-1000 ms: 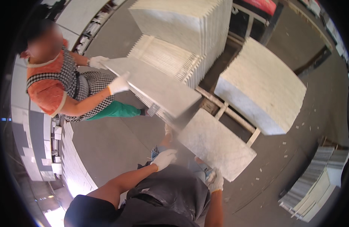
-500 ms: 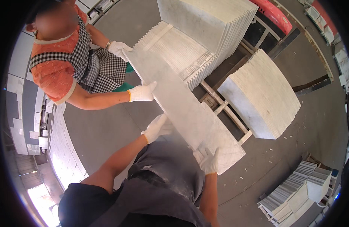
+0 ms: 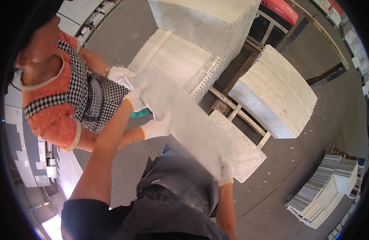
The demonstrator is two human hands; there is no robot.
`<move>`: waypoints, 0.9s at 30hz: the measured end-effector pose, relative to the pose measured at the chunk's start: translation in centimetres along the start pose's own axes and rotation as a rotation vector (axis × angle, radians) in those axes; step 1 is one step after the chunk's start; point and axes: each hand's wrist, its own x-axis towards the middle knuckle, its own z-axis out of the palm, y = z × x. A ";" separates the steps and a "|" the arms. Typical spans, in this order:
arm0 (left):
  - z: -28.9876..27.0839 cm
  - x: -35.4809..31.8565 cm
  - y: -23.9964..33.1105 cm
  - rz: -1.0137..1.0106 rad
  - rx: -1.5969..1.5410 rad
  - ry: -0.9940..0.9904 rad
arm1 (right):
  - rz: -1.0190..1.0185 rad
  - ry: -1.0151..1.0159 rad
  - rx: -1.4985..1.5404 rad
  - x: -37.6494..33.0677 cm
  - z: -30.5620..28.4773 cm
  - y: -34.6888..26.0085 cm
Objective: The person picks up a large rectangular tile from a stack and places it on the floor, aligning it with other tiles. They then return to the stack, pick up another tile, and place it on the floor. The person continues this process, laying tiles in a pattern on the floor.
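Note:
A long grey stone slab (image 3: 180, 116) lies slantwise in front of me, from the upper left to the lower right. My left hand (image 3: 135, 98), in a white work glove, is closed on its left edge near the far end. At the near end my right hand (image 3: 226, 173), gloved too, grips the slab with the fingers on top. Below and to the right, a white, grey-veined marble slab (image 3: 242, 152) shows partly from under the grey one. A co-worker's gloved hands (image 3: 157, 127) hold the same left edge, one on each side of my left hand.
The co-worker wears a checked apron (image 3: 78, 76) at the left. Beyond the slab stand a stepped stack of slabs (image 3: 192, 24) and a second stack (image 3: 276, 92) on a metal frame (image 3: 242, 118). Stacked narrow pieces (image 3: 318, 184) stand at lower right.
My left hand has moved up and left along the edge, between the co-worker's hands. The upper slab has shifted toward me, uncovering the marble slab below.

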 end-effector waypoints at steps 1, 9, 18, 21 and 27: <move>-0.4 1.0 0.0 0.063 0.087 -0.034 | -0.026 -0.003 0.016 0.1 -0.5 0.3; 0.6 -1.1 -3.0 0.069 0.185 -0.061 | -0.059 0.044 0.028 0.1 -8.7 3.3; 9.0 -4.4 -17.5 -0.168 0.160 -0.208 | 0.034 0.307 0.081 -8.5 -19.8 -6.6; 12.2 -3.0 -23.7 -0.162 0.145 -0.237 | 0.014 0.410 0.049 -9.7 -23.1 -11.1; 18.4 2.4 -34.5 -0.183 0.142 -0.242 | -0.021 0.395 0.037 -6.0 -32.6 -18.6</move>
